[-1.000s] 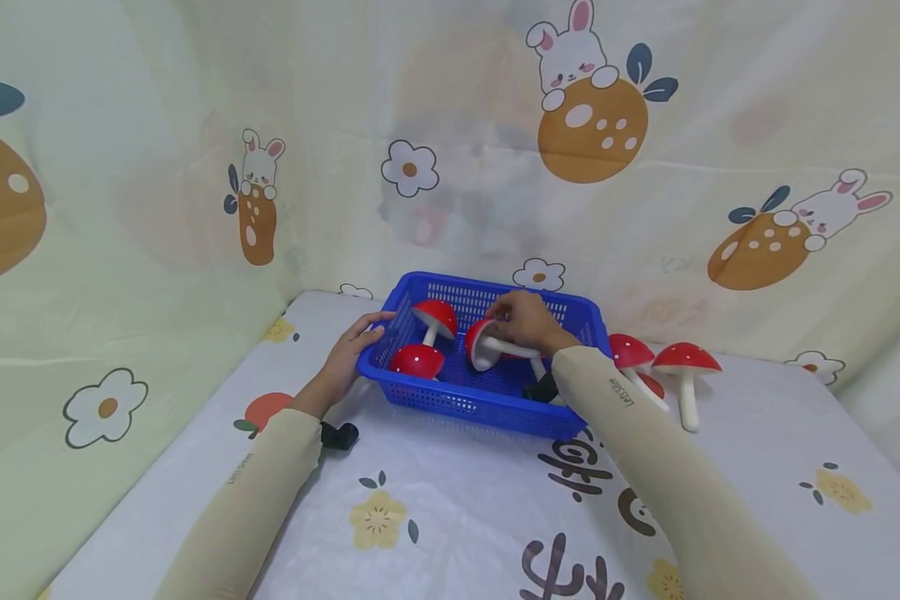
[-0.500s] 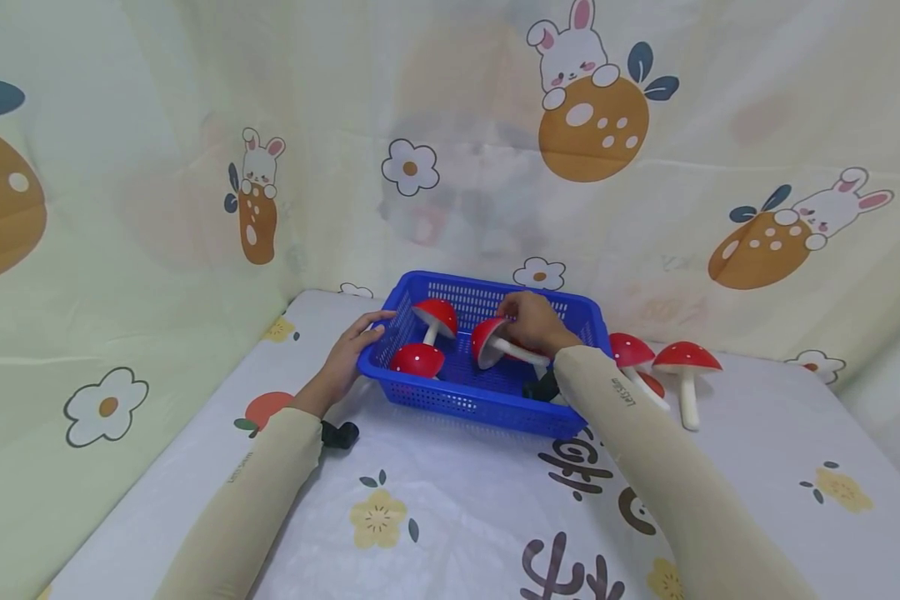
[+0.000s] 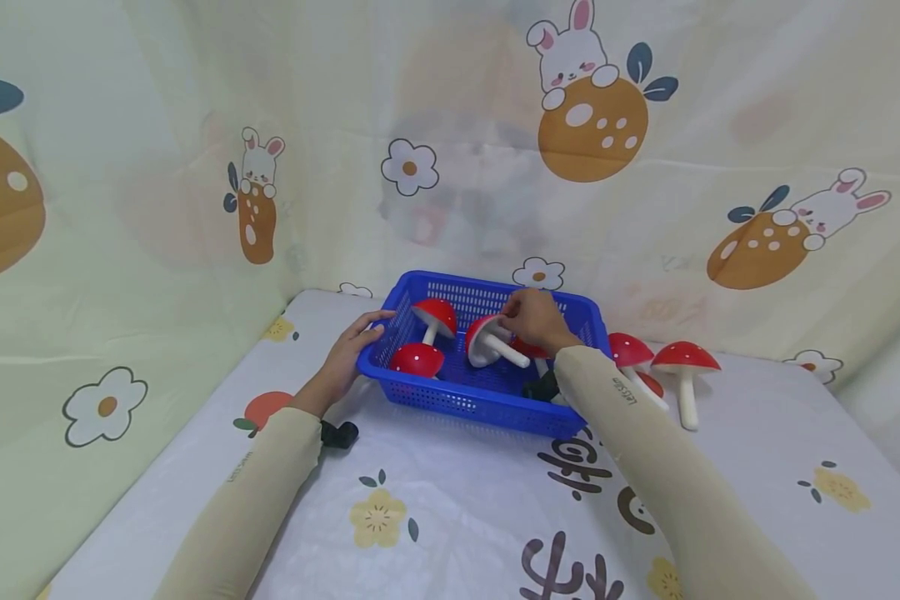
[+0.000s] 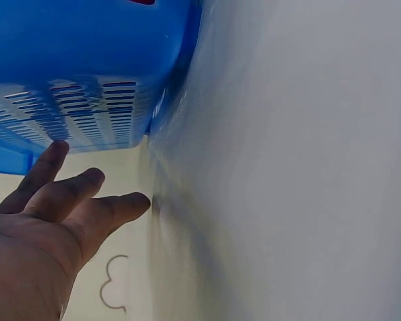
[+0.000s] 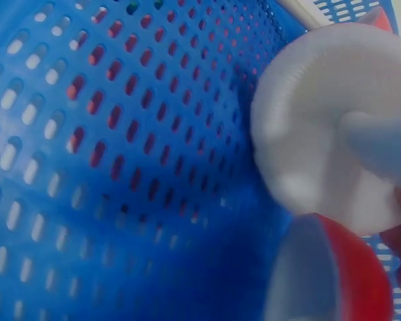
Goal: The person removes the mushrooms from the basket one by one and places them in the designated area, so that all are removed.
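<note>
Toy mushroom tipped on its side inside blue basket, pinched at cap by right hand, exact finger contact likely hidden; looks light, rigid, smooth, best taken by stem. Left hand flat, fingers straight against basket's left wall

toy mushroom tipped further over, right hand lifted slightly

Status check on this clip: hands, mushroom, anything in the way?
Left hand flat against basket end. Right hand on tilted mushroom inside basket. Other mushrooms close by.
</note>
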{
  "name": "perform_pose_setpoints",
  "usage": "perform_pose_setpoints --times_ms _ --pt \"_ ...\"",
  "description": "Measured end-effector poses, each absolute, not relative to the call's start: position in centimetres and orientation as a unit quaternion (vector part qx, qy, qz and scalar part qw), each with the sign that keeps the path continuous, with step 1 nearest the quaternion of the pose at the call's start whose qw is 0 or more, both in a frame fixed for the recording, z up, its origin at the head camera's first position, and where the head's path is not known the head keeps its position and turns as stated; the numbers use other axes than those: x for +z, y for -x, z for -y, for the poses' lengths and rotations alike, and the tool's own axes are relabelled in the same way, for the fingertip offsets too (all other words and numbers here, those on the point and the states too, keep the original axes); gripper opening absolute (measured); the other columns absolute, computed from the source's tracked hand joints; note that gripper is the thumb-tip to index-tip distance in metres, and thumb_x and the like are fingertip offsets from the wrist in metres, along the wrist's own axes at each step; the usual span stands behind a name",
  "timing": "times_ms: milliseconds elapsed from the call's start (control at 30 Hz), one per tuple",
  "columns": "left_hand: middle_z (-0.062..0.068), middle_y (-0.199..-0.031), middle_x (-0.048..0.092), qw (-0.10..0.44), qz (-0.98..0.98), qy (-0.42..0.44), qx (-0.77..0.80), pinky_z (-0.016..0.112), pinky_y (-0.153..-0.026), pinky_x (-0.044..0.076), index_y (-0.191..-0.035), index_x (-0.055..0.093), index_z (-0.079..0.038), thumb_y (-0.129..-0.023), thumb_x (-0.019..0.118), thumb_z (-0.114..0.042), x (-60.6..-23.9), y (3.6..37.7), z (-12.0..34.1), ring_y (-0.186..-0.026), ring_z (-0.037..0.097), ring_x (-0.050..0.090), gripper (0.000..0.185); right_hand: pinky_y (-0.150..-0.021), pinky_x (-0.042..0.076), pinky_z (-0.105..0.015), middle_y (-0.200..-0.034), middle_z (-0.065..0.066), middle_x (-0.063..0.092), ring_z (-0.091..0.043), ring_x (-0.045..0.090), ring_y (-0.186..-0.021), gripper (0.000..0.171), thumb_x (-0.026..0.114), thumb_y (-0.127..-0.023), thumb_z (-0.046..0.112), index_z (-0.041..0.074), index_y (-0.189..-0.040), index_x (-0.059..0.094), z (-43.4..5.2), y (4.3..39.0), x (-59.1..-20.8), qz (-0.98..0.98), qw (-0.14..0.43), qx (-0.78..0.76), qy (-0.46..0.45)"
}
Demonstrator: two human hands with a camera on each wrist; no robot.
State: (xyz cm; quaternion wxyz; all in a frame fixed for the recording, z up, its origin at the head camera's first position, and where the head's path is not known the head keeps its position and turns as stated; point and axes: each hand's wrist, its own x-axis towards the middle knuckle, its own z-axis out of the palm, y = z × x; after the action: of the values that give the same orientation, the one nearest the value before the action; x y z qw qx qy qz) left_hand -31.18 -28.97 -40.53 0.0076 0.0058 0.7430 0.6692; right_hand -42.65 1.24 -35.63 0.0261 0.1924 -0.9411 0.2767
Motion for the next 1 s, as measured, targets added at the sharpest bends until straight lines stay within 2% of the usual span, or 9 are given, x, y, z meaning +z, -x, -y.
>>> perform_pose_setpoints --times_ms 233,567,1000 --pt "0.006 -0.162 0.025 0.014 -0.742 -0.009 0.670 0.053 -0.110 0.041 -0.145 0.044 -0.032 -0.103 0.042 -0.039 -40.3 31.0 28.4 -0.146 0.038 0.032 0.043 -0.069 0.058 -0.036 -0.088 -0.011 0.073 -0.023 0.066 -0.077 0.007 0.072 -0.087 0.012 0.005 -0.089 0.072 -1.9 42.1 -34.9 0.932 0.089 0.280 -0.212" --pt "0.005 -0.161 0.027 0.007 -0.742 -0.010 0.671 0.052 -0.109 0.042 -0.143 0.046 -0.034 -0.103 0.043 -0.039 -40.5 31.2 28.1 -0.145 0.038 0.034 0.040 -0.075 0.061 -0.042 -0.091 -0.015 0.072 -0.026 0.066 -0.079 0.010 0.072 -0.086 0.012 0.003 -0.091 0.072 -3.9 40.6 -32.4 0.905 0.161 0.328 -0.217" --pt "0.007 -0.162 0.025 0.006 -0.739 -0.006 0.674 0.054 -0.109 0.042 -0.144 0.045 -0.031 -0.104 0.041 -0.036 -40.4 30.7 28.6 -0.145 0.039 0.034 0.041 -0.085 0.057 -0.050 -0.100 -0.019 0.072 -0.034 0.068 -0.095 0.011 0.067 -0.088 0.010 0.000 -0.093 0.066 -11.4 40.3 -29.4 0.879 0.280 0.353 -0.155"
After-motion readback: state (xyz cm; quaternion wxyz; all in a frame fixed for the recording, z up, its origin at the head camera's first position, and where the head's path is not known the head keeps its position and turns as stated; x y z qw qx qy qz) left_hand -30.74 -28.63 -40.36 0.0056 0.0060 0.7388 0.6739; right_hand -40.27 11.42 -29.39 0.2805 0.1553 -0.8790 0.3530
